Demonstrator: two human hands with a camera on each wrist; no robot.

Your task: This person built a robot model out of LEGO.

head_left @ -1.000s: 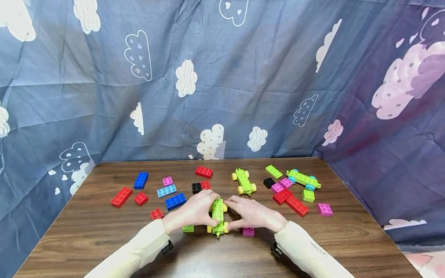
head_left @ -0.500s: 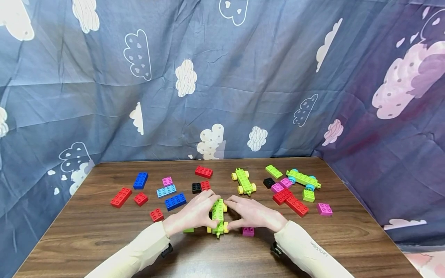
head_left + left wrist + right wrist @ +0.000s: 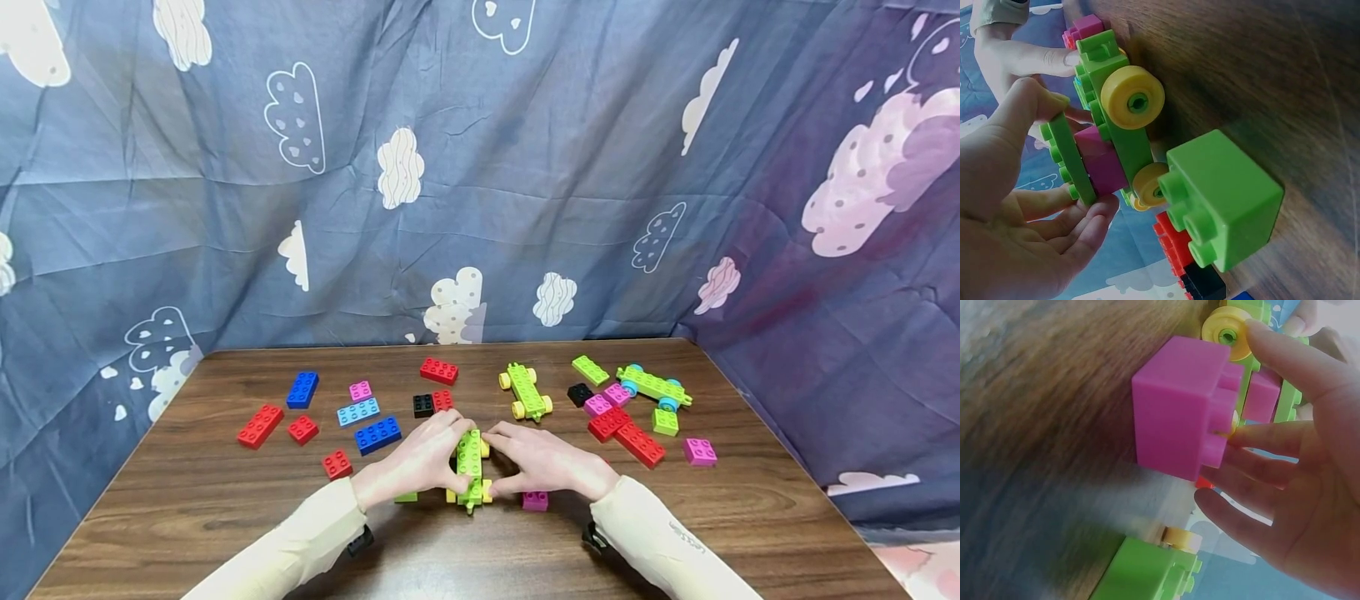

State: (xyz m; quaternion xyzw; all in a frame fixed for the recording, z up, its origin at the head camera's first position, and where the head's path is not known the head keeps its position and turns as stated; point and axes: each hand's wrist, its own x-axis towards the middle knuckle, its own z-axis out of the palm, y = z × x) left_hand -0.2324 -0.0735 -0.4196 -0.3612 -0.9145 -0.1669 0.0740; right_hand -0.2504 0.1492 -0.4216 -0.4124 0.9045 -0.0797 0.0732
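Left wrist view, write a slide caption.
Left hand pinches a flat, studded green plastic brick over a pink plastic section on a green plastic base with round yellow wheels.

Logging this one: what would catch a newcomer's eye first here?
Probably the left hand and right hand, closing around a yellow-wheeled green base in the near middle of the table, a pink layer sandwiched between it and a green plate. Next, perhaps, the big cloud-print cloth behind, and the blue-wheeled green base at the table's far right.
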